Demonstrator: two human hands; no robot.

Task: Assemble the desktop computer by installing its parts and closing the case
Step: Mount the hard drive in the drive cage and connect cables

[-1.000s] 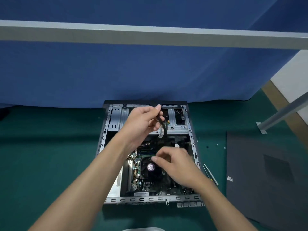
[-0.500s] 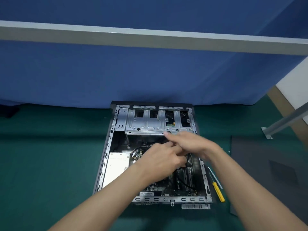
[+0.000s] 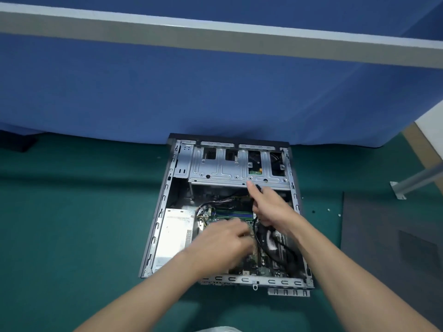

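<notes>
Left hand [image 3: 223, 245]: curled palm-down over the green motherboard [image 3: 254, 262], blurred; whether it pinched anything could not be told
Right hand [image 3: 271, 212]: gripped the thin black looped cable [image 3: 288, 254], forefinger stretched toward the silver steel drive cage [image 3: 239, 171]
Computer: open grey metal desktop case [image 3: 157, 226] lay flat on the green mat [image 3: 72, 236], dark grey side panel [image 3: 388, 248] apart on the right, not yet fitted
Risk: a tugged cable could snag board parts or seat crooked; hands working so close could knock each other
Edges: stamped case rims passed under both forearms, cage lip just beyond the forefinger
Room: mat ran wide to the left; blue partition [image 3: 215, 92] closed off the far side
</notes>
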